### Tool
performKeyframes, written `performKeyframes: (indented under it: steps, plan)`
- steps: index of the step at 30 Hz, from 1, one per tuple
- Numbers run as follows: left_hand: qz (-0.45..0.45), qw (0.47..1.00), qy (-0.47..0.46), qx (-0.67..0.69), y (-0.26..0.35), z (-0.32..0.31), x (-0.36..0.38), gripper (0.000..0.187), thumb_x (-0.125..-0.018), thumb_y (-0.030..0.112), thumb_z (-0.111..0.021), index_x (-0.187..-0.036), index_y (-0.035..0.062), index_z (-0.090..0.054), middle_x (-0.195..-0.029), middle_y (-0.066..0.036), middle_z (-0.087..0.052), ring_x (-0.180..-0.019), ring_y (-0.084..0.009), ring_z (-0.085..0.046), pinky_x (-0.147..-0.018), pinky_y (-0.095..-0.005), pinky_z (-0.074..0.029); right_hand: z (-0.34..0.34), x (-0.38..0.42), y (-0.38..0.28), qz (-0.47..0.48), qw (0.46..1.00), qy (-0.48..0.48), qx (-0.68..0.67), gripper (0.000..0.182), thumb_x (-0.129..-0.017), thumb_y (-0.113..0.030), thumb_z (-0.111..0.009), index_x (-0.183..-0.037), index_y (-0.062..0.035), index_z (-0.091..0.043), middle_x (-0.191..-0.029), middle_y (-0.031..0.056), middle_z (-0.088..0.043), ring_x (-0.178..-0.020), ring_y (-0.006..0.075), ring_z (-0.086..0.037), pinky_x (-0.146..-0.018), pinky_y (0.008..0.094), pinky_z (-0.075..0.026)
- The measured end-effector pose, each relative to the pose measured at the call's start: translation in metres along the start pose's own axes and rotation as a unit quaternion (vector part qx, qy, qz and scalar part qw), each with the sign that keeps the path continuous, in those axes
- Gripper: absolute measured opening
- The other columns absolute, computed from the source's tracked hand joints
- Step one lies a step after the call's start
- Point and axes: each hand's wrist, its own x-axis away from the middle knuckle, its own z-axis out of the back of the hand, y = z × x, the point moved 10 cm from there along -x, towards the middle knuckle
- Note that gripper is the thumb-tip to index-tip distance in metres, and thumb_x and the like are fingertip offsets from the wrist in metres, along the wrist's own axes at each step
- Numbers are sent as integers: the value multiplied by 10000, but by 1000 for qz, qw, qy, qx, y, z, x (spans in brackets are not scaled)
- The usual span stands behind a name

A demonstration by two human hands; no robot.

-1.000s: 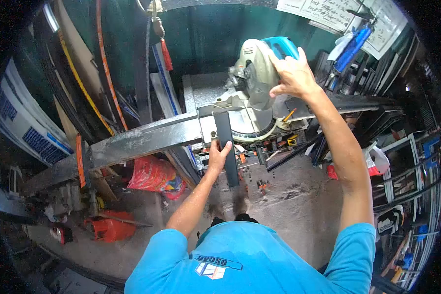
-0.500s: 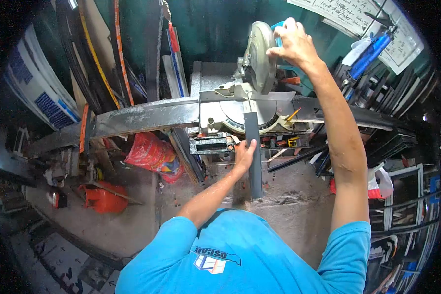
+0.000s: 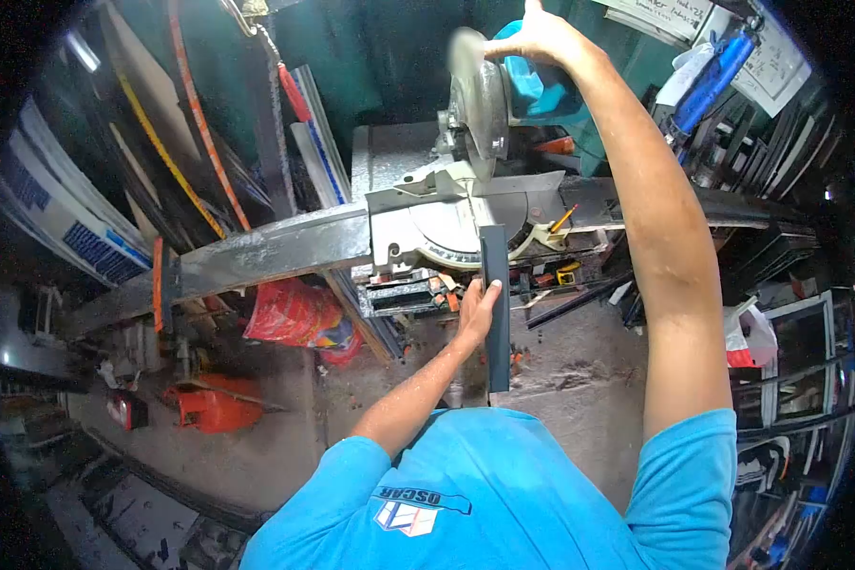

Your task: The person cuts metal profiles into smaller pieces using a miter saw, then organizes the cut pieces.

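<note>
My left hand [image 3: 478, 309] is closed around a dark grey metal bar [image 3: 500, 347], thumb on its top face. The bar points away from me, its far end over the front of the round table [image 3: 439, 220] of a miter saw. At the top of the view, my right hand [image 3: 546, 40] is at the blue handle [image 3: 532, 84] of the raised saw head, thumb stretched toward the blade guard [image 3: 482, 114]. Some of its fingers are hidden or at the frame's edge. The guard stands above the fence, apart from the bar.
A long dark bench [image 3: 275, 233] runs both ways from the saw. A pencil [image 3: 564, 218] and a yellow tape measure [image 3: 567, 274] lie right of it. Long strips lean at the back left. A red sack [image 3: 294, 318] and an orange container [image 3: 220, 404] are on the left.
The bar has shifted slightly right and toward me relative to the saw table and has rolled a little in my left hand. My right hand and the saw head are higher. My view has shifted.
</note>
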Motion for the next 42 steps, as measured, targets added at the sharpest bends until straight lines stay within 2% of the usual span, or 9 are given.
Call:
performKeyframes:
  steps: [4,9,15,17,19,25,30,37,42]
  plan:
    - [14,1000,2,23,14,-4,6,438,-1017,467,-598,-1003,31,-561,-816,-9,-482,-767,-140,-469,-713,-336,-415,9,36,-9,-63,989,-4,-131,834,-712,-615,-831,-1302,-42,-690,-1470,262,-540,-1378,397,-504,-1171,417,-377]
    - [-44,999,-13,9,21,-11,13,457,-1041,492,-565,-969,42,-532,-819,-22,-488,-762,-143,-462,-706,-335,-413,17,87,-20,-167,956,78,-226,1172,-666,-446,-927,-1542,60,-336,-1393,322,-572,-1298,369,-580,-1074,397,-479]
    - [13,1000,-24,12,10,-19,15,415,-1041,445,-587,-977,39,-524,-844,-69,-541,-808,-186,-527,-756,-375,-456,-3,122,-29,-225,916,29,-331,1000,-661,-402,-929,-1420,62,-475,-1268,303,-646,-1202,368,-641,-982,402,-521]
    - [-10,996,-24,-88,31,-18,20,422,-1035,448,-595,-1018,29,-547,-862,-91,-576,-836,-201,-555,-779,-376,-467,6,121,-28,-128,944,152,-263,1001,-662,-408,-926,-1423,59,-475,-1273,312,-639,-1208,368,-637,-985,403,-519]
    - [4,995,-25,-100,19,-18,16,440,-1027,453,-607,-1073,17,-569,-876,-105,-604,-844,-219,-576,-785,-387,-480,7,121,-28,-128,946,144,-261,1032,-656,-413,-928,-1440,66,-457,-1284,317,-632,-1219,377,-631,-997,405,-516]
    - [-34,998,-2,-61,18,-12,21,429,-1037,448,-600,-1058,21,-571,-867,-42,-562,-802,-143,-527,-740,-327,-457,9,111,-25,-160,958,88,-221,1081,-626,-422,-941,-1432,92,-437,-1264,338,-635,-1207,415,-632,-992,431,-523]
    - [-19,997,-48,-50,17,-20,23,376,-1047,375,-603,-1141,12,-576,-936,-38,-602,-837,-126,-547,-763,-308,-463,12,113,-29,-159,948,83,-262,1021,-628,-414,-938,-1378,94,-466,-942,253,-713,-678,268,-684,-601,372,-550]
    - [-17,1000,11,-1,23,-11,17,373,-1033,394,-611,-1029,24,-561,-834,-25,-501,-795,-137,-464,-737,-325,-418,13,101,-27,-175,946,34,-269,834,-648,-348,-949,-1222,67,-509,-763,179,-677,-563,224,-627,-510,367,-514]
    - [-6,997,25,79,10,-6,7,397,-1040,420,-593,-1009,25,-559,-843,-44,-552,-805,-157,-525,-732,-352,-446,23,97,-31,-149,940,29,-306,812,-656,-312,-954,-1217,72,-510,-827,203,-675,-590,219,-625,-514,363,-514]
